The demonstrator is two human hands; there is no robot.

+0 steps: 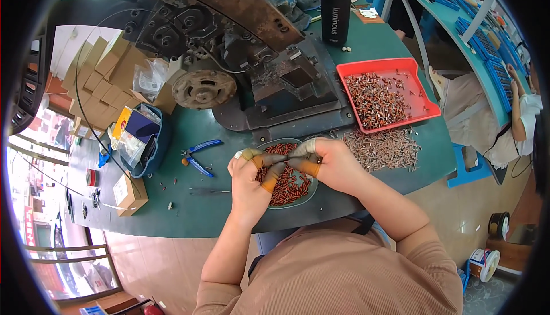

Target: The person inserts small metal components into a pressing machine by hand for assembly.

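Both my hands meet above a clear round bowl (313, 190) that holds many small reddish-brown parts (288, 189). My left hand (256, 176) comes in from the left with its fingers pinched together, and my right hand (324, 160) mirrors it from the right. Coloured covers sit on several fingertips, yellowish and grey. The fingertips touch or nearly touch; whatever lies between them is too small to make out. Right of the bowl, a loose pile of small pale pinkish parts (385, 150) spreads over the green table (197, 215).
A dark metal press (275, 86) stands behind the bowl. A red tray (425, 96) of small metal-ended parts sits at right, a black bottle (335, 11) beyond it. Blue-handled pliers (197, 157), tweezers (207, 191), a blue basket (154, 152) and a cardboard box (130, 196) lie left.
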